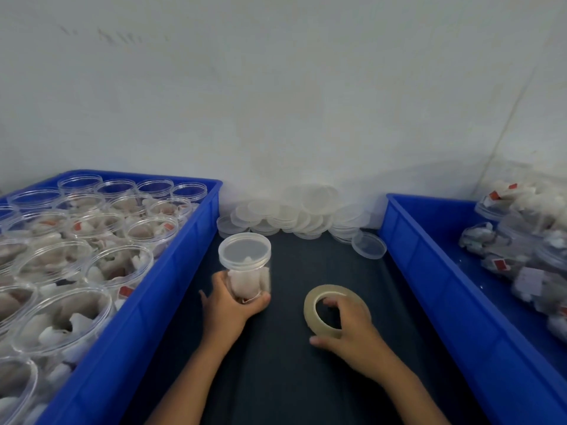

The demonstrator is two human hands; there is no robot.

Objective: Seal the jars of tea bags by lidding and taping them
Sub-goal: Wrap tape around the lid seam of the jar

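A clear jar of tea bags [248, 268] stands upright on the dark table top [294, 372] with a translucent lid [244, 250] on it. My left hand [228, 308] grips the jar's lower part from the near side. To its right a roll of clear tape [329, 311] lies tilted on the table. My right hand [348, 326] holds the roll, with fingers hooked through its hole and the thumb at its near edge.
A blue crate [147, 302] on the left holds several open jars of tea bags. A second blue crate [435, 271] on the right holds lidded jars lying in a heap. Loose lids [294, 216] are piled against the white wall behind the jar.
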